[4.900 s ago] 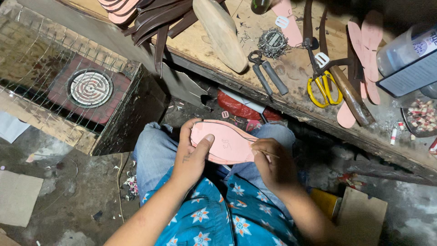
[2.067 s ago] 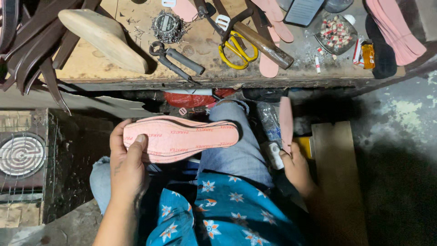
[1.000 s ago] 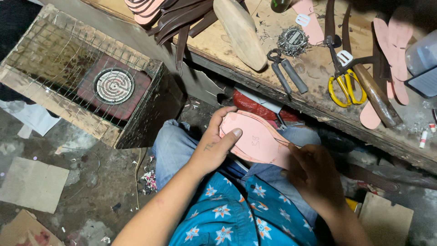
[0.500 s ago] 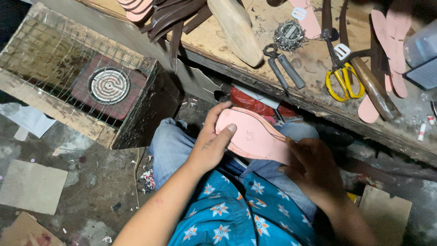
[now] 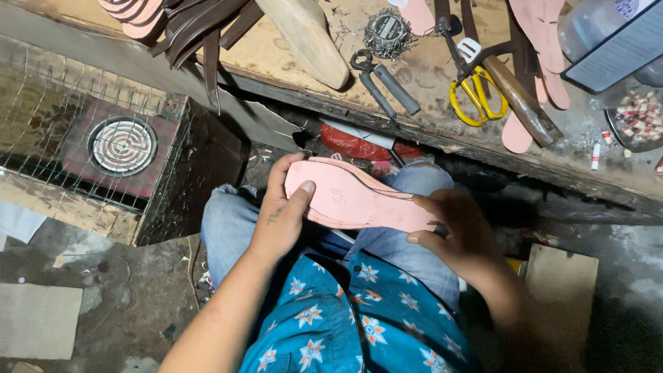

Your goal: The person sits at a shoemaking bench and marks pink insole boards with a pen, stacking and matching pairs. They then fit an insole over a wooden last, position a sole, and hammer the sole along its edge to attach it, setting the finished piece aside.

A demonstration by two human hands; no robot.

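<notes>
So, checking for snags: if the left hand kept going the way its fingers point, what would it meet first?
Probably the red bag under the workbench edge, just past the pink sole the left hand holds; depth is unclear.

Just above both hands, the wooden workbench edge (image 5: 414,128) overhangs closely, its top crowded with yellow scissors (image 5: 476,97), pliers (image 5: 387,83), a wooden last (image 5: 307,34) and pink cutouts (image 5: 545,41). To the left of the left hand (image 5: 280,221), a wire cage holding a round coil heater (image 5: 124,145) blocks passage. Open floor (image 5: 103,297) lies lower left; right of the right hand (image 5: 459,235), a cardboard piece (image 5: 559,290) rests in shadow.
</notes>
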